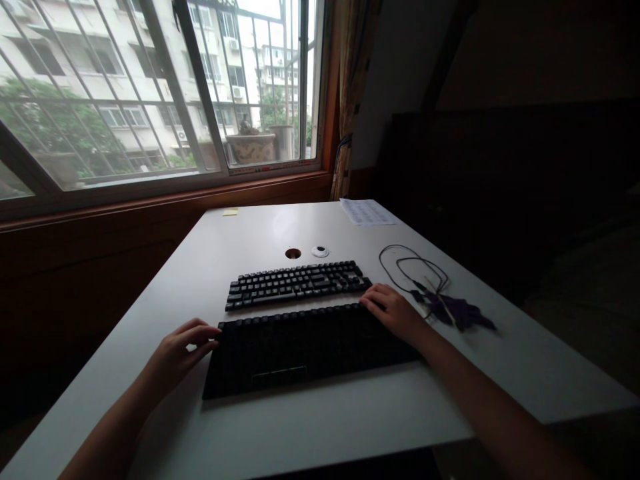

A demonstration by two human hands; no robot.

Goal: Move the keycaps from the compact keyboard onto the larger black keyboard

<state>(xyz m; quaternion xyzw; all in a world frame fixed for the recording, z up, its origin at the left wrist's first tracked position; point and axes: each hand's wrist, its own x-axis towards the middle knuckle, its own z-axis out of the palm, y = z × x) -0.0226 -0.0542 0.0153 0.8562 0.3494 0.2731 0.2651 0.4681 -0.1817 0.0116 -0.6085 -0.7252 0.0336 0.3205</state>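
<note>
A wide black keyboard (pixel 300 350) lies nearest me on the white table, with a row of keycaps showing along its far edge. Most of its face is too dark to make out; a thin pale rectangular outline shows near its front edge. My left hand (pixel 183 347) has thumb and fingers closed at its far left corner. On the far right side, my right hand (pixel 393 310) grips the same keyboard, fingers bent over the edge. Just behind it rests a second black keyboard (pixel 295 285) with its keys facing up, touched by neither hand.
Looped black cable (pixel 417 257) and a dark purple cloth-like item (pixel 463 313) lie on the right of the white table (pixel 170 267). A round hole (pixel 293 253) and a white disc (pixel 320 251) sit behind the keyboards. Printed paper (pixel 367 212) and yellow notes (pixel 230 212) lie farther back.
</note>
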